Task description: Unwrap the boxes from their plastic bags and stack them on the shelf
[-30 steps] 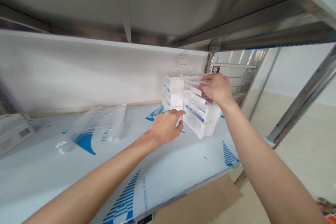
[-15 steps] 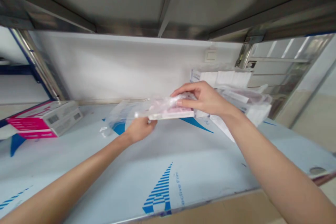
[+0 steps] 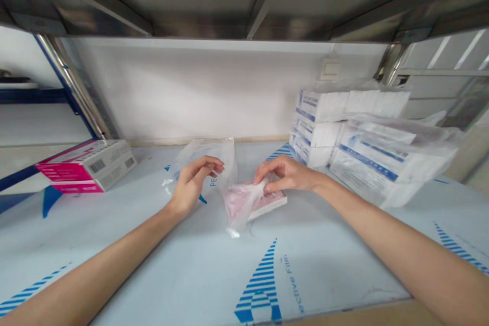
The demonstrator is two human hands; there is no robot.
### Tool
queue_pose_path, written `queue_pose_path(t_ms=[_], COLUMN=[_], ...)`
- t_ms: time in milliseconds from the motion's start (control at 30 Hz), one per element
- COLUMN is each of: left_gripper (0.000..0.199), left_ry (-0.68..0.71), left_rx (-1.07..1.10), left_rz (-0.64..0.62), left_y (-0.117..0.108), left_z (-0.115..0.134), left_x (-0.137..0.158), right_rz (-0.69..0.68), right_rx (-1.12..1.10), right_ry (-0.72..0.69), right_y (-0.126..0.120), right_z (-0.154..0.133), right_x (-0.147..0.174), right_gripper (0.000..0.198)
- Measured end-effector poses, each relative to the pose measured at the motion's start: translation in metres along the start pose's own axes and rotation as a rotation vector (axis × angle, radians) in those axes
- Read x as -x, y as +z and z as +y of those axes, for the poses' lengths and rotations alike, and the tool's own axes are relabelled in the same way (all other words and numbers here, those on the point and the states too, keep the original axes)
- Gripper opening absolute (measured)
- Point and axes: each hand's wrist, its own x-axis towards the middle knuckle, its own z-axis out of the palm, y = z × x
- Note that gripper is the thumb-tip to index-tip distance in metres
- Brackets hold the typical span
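Stainless steel forms the shelf [image 3: 114, 244], which is covered in white protective film with blue print. At the right rear, a stack of white-and-blue boxes [image 3: 367, 153] in clear wrap is seen; the front pile leans forward. At the left edge lies a pink-and-white carton [image 3: 87, 165]. An empty clear bag [image 3: 208, 155] rests near the back wall, just behind the left hand [image 3: 193, 183], whose fingers are loosely curled and appear to grip nothing. The right hand [image 3: 284, 175] pinches the loose film of a small pink packet in a clear bag [image 3: 250, 202], which lies on the shelf between the hands.

Risk is judged as follows: the slack film may slip from a fingertip pinch, and the leaning pile could slide if knocked by the right forearm.
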Motion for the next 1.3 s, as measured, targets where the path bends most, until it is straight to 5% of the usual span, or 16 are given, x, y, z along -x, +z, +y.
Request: queue_pose_path(t_ms=[267, 467, 700, 800, 1000, 1300], left_gripper=[0.029, 0.034, 0.021, 0.010, 0.018, 0.008], left_ry=[0.355, 0.343, 0.330, 0.291, 0.278, 0.348], left_rx=[-0.198, -0.277, -0.292, -0.310, -0.328, -0.359], left_rz=[-0.355, -0.339, -0.381, -0.334, -0.186, -0.307], left_y=[0.020, 0.027, 0.028, 0.029, 0.026, 0.026], left_z=[0.025, 0.023, 0.020, 0.017, 0.013, 0.016], left_x=[0.029, 0.035, 0.032, 0.030, 0.026, 0.028], right_rz=[-0.083, 0.036, -0.011, -0.035, -0.027, 0.021], right_rx=[0.010, 0.044, -0.044, -0.089, -0.100, 0.097], right_ry=[0.096, 0.057, 0.075, 0.087, 0.091, 0.073], right_y=[0.020, 0.021, 0.021, 0.020, 0.015, 0.024], right_z=[0.000, 0.010, 0.010, 0.007, 0.009, -0.001], right_x=[0.003, 0.003, 0.005, 0.006, 0.008, 0.005], right_gripper=[0.030, 0.040, 0.045, 0.045, 0.048, 0.030])
